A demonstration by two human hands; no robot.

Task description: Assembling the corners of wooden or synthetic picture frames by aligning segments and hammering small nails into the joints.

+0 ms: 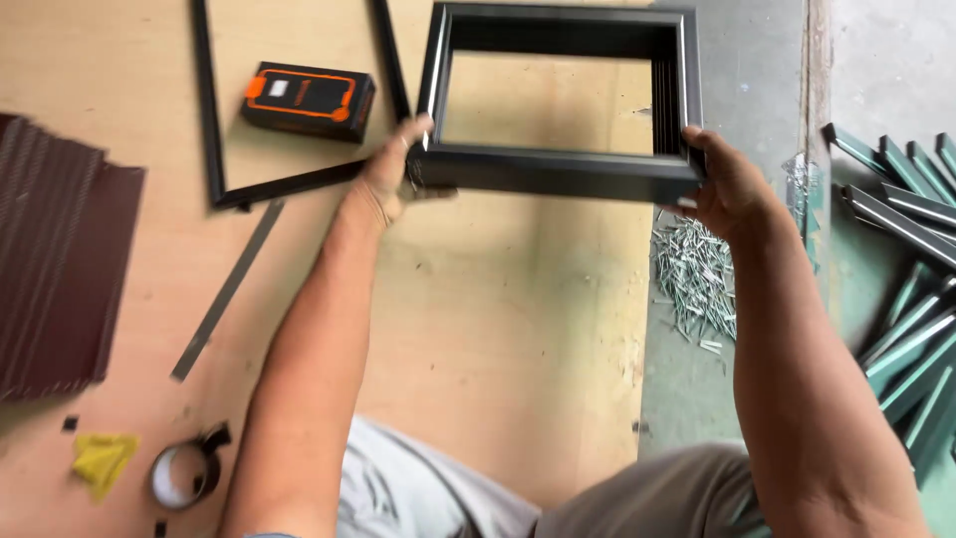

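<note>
A stack of black rectangular picture frames (558, 171) is held up above the plywood board (518, 329). My left hand (390, 177) grips the stack's near left corner. On the near right corner my right hand (732, 184) holds the same stack. Through the frames' opening I see bare plywood. A larger, thin black frame (209, 110) lies flat on the board to the left, just beside my left hand.
A black and orange box (309, 100) lies inside the thin frame. Dark brown sheets (55, 269) are stacked at far left. A grey strip (227, 289), a tape roll (182, 473) and a yellow scrap (100, 460) lie near left. Metal nails (697, 279) and teal mouldings (911, 289) lie on the floor at right.
</note>
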